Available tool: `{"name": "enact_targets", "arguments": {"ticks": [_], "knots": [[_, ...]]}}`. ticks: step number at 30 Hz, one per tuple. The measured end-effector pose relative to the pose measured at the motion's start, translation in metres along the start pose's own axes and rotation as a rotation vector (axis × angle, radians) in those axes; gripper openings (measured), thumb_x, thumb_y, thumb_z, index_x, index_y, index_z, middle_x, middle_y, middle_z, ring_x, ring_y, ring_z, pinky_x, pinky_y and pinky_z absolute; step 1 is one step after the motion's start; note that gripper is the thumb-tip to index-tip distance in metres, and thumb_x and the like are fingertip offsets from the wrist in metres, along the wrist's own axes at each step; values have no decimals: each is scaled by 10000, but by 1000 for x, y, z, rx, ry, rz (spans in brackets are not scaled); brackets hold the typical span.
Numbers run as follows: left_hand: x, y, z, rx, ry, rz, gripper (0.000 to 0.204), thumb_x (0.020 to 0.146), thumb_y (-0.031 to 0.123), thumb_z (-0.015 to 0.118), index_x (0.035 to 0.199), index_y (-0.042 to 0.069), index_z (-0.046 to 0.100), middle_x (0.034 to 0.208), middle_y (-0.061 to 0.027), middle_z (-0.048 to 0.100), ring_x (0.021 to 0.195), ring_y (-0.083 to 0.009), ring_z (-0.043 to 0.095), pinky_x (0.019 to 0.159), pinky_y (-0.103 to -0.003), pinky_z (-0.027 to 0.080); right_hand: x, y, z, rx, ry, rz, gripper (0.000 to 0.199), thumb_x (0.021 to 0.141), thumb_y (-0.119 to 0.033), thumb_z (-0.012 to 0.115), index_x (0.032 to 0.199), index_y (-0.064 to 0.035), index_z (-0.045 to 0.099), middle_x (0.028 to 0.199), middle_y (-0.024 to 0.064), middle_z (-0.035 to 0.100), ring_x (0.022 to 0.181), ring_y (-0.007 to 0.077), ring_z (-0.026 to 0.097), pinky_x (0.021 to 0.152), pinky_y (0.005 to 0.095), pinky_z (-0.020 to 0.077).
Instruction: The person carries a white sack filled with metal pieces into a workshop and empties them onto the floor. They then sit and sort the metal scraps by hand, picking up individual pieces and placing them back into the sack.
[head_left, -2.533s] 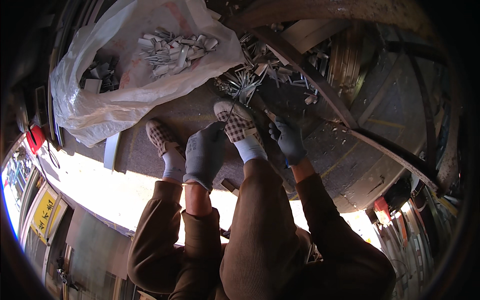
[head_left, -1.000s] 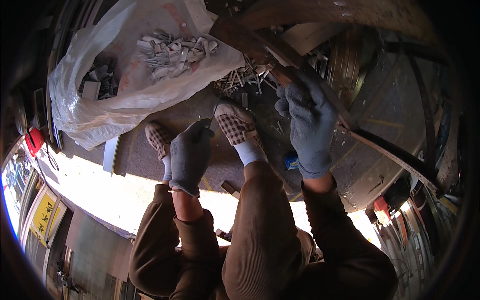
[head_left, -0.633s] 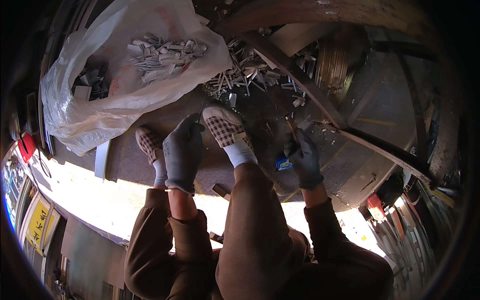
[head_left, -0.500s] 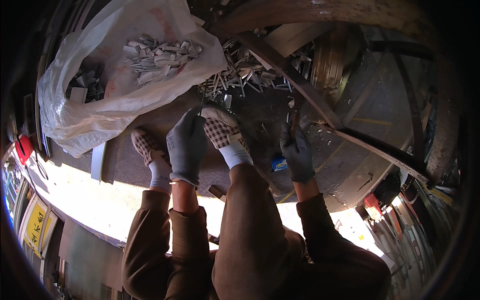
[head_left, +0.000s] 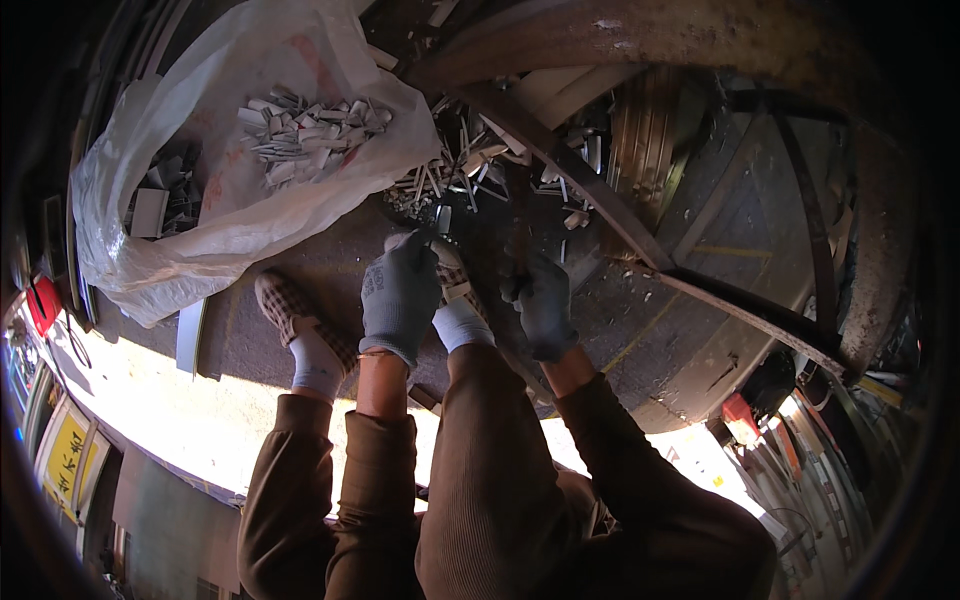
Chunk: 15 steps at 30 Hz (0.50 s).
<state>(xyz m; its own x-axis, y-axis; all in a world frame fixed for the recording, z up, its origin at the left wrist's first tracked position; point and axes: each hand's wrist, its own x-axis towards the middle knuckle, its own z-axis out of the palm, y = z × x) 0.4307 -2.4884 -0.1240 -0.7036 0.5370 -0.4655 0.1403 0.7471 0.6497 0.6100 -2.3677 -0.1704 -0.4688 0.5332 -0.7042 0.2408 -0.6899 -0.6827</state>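
My left hand (head_left: 400, 305), in a grey knit glove, is closed above my right checked shoe (head_left: 455, 278). Whatever it pinches is hidden or too small to make out. Close by on the right, my gloved right hand (head_left: 543, 308) is wrapped round a dark brown bar-like tool (head_left: 519, 215) that points away from me and is smeared by motion. Beyond both hands, a pile of thin pale strips and offcuts (head_left: 470, 165) lies on the floor. A translucent white plastic sack (head_left: 290, 245) stands wide at the far left, holding many short pale offcuts (head_left: 310, 135).
A rusty brown metal frame (head_left: 600, 200) slants across the right side, with a thick curved beam (head_left: 640, 35) behind it. A pale flat strip (head_left: 190, 335) juts out below the sack. My left checked shoe (head_left: 290, 305) rests on the floor near the sack.
My right hand has moved left with its tool, toward my left hand. The left hand has shifted slightly right, and the thin dark piece rising from it no longer shows.
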Motion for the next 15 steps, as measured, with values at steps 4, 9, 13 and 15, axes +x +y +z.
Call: {"name": "enact_targets", "arguments": {"ticks": [4, 9, 13, 15], "knots": [[-15, -1, -10, -22, -7, -7, 262, 956, 174, 585, 1172, 127, 726, 963, -213, 720, 912, -418, 703, 786, -489, 556, -34, -23, 7, -308, 16, -142, 268, 1069, -132, 441, 1051, -23, 685, 770, -9, 610, 608, 55, 495, 543, 227, 377], [-11, 8, -14, -72, 16, -17, 278, 952, 159, 591, 1193, 113, 722, 967, -212, 720, 896, -412, 704, 757, -463, 556, -10, -37, 4, -111, -82, -17, 224, 1068, -138, 493, 1059, -27, 687, 787, -8, 623, 633, 63, 524, 562, 224, 392], [0, 21, -7, -142, -10, 48, 288, 953, 129, 590, 1212, 110, 714, 1006, -182, 727, 916, -408, 692, 766, -462, 552, 16, -29, 11, -601, 71, -554, 201, 1068, -178, 544, 1095, -29, 678, 854, 17, 655, 690, 75, 572, 638, 226, 443], [1, 26, -5, -178, -11, 137, 289, 953, 120, 595, 1218, 112, 710, 1023, -169, 728, 927, -404, 688, 773, -461, 551, 20, -21, 17, -431, 140, -589, 210, 1073, -200, 557, 1121, -29, 670, 894, 31, 669, 727, 81, 597, 689, 232, 471]]}}
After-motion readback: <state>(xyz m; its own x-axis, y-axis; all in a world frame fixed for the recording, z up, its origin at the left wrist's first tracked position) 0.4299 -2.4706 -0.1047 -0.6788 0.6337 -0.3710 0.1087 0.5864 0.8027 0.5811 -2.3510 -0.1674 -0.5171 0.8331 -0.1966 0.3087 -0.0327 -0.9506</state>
